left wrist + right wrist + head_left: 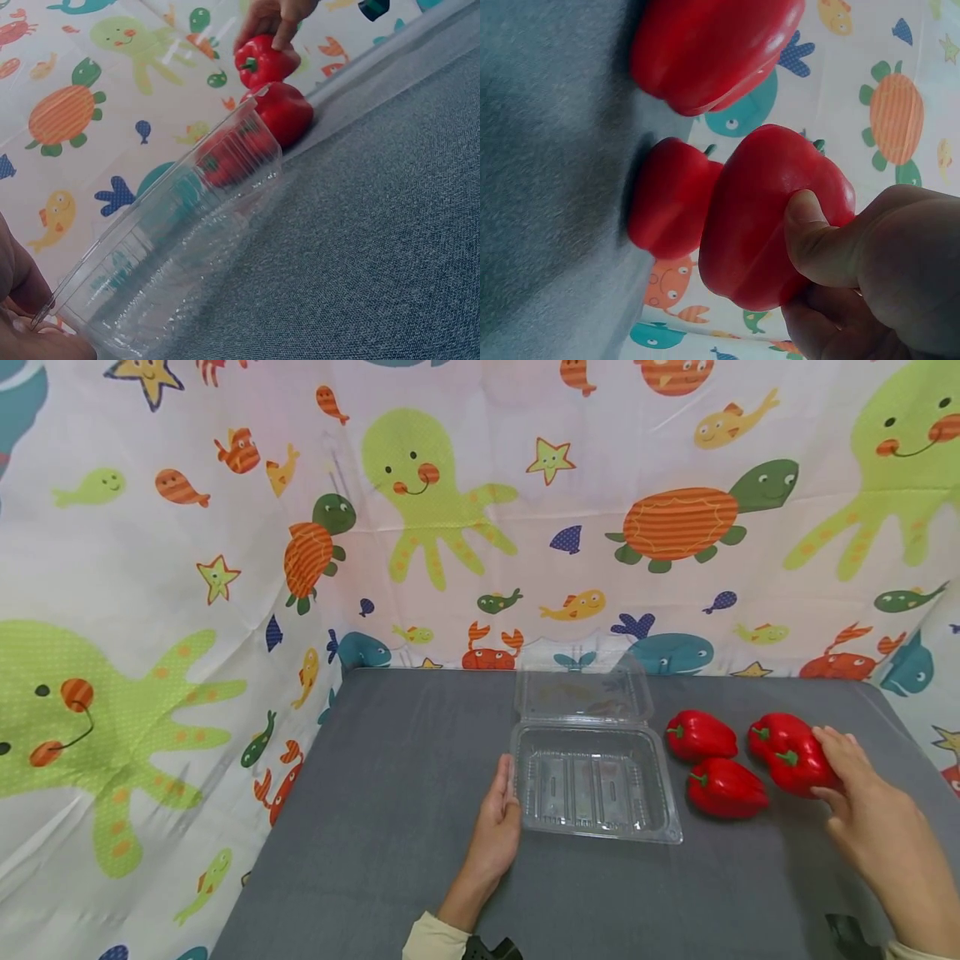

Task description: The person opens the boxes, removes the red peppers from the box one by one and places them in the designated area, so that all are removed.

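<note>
My right hand (873, 814) grips a red bell pepper (802, 767), thumb on one side and fingers on the other. In the right wrist view this held pepper (769, 217) appears lifted off the table. Another pepper (767, 728) lies just behind it, partly hidden. To its left lie two more red peppers, one farther back (701, 735) and one nearer (727, 787). My left hand (491, 827) pinches the left rim of a clear plastic clamshell container (600, 835), whose lid (585, 693) stands open at the back. No pepper lies inside the container.
A grey cloth-covered table (375, 793) bears everything. Behind it and along the left hangs a white curtain (465, 610) printed with sea animals. Dark straps show at both wrists.
</note>
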`<state>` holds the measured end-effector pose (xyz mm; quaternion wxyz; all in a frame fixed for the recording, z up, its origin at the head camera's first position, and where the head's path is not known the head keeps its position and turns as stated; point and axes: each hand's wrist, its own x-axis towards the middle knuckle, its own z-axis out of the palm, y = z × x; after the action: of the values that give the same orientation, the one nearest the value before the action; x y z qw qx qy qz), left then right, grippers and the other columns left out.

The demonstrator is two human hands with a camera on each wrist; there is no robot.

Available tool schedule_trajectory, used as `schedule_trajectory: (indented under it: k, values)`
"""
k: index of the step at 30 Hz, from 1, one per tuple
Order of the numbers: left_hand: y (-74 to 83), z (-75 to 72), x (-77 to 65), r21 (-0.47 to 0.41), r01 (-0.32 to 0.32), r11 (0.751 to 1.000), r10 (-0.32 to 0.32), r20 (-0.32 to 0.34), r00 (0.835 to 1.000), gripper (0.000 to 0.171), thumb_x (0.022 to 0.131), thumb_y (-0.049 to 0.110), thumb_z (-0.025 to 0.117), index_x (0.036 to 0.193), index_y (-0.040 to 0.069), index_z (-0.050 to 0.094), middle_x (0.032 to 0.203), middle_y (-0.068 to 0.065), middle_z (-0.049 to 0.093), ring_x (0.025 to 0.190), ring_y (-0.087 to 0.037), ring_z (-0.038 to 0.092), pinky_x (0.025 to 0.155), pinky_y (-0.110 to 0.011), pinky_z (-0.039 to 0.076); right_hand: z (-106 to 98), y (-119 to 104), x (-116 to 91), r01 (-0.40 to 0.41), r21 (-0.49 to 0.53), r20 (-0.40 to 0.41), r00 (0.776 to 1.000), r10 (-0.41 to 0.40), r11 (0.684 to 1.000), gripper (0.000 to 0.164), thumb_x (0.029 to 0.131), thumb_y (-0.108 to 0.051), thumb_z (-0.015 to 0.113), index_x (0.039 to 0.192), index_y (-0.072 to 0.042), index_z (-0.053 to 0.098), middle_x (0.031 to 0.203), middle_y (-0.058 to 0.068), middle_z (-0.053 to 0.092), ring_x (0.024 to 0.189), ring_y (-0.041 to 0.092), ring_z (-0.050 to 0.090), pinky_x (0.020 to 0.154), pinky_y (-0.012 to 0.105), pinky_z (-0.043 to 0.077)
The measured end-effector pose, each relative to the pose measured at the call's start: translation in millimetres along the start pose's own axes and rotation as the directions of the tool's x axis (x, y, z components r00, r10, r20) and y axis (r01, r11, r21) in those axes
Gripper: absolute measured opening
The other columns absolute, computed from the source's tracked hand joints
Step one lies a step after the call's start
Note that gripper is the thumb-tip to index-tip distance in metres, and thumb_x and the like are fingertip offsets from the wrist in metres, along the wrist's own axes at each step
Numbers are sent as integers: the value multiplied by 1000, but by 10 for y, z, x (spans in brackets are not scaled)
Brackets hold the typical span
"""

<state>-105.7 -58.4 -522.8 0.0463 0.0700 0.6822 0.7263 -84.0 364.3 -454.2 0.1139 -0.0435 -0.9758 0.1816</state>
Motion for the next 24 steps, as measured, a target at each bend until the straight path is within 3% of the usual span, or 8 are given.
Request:
schedule_trajectory:
  k: [13,24]
  values:
    - [19,18,-12,6,-5,1000,5,-6,1000,68,107,-9,30,169,2,5,177,-7,8,162,-18,6,124,-19,12,39,211,-16,-34,-10,65,997,35,999,100,86,18,70,167,-1,14,163,39,20,152,57,15,89,81,39]
    - [1,19,-8,5,-2,1000,2,2,1000,67,107,-9,30,169,3,5,178,-11,4,162,-17,5,127,-30,10,67,333,-61,-66,-17,129,989,67,998,102,85,17,71,167,-1,14,165,38,15,154,56,8,93,80,37]
